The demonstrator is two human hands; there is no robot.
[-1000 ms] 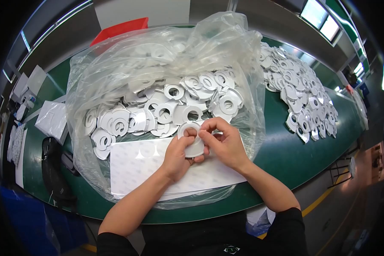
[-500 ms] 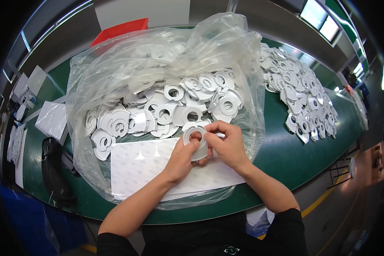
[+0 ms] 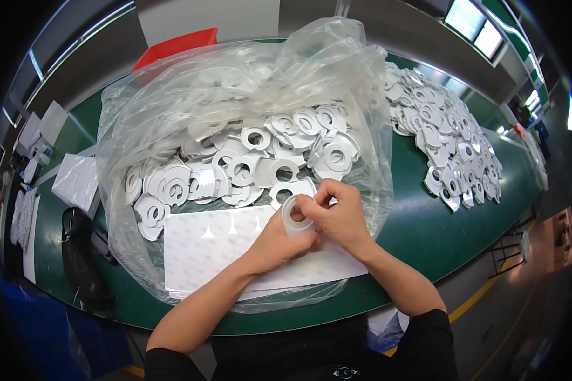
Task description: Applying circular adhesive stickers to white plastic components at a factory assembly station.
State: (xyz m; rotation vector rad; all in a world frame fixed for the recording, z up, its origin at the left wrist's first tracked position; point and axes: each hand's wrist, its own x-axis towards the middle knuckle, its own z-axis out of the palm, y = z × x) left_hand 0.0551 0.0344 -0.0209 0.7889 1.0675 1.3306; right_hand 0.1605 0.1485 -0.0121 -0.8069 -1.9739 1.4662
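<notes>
A white plastic ring-shaped part [image 3: 290,219] with a wide central hole is held above the sheet, its face tilted toward me. My left hand [image 3: 270,246] is closed around its left and lower side. The thumb of my right hand [image 3: 342,219] presses on the ring's upper right rim, and its index finger is curled beside it; the other fingertips are partly hidden. Beneath both hands lies a white sheet [image 3: 200,263] with small pointed star-like shapes near its top edge. Many similar white parts [image 3: 242,170] are heaped just beyond, in a clear plastic bag [image 3: 375,127].
A second heap of white parts [image 3: 454,152] spreads over the green table [image 3: 426,228] at the right. A red bin [image 3: 178,47] stands behind the bag. At the left are a black pouch-like item [image 3: 79,254] and a plastic-wrapped white package [image 3: 77,180].
My right thumb has moved onto the ring's rim, and the right fingers have curled in. The ring has turned and shifted slightly right and down in my left hand.
</notes>
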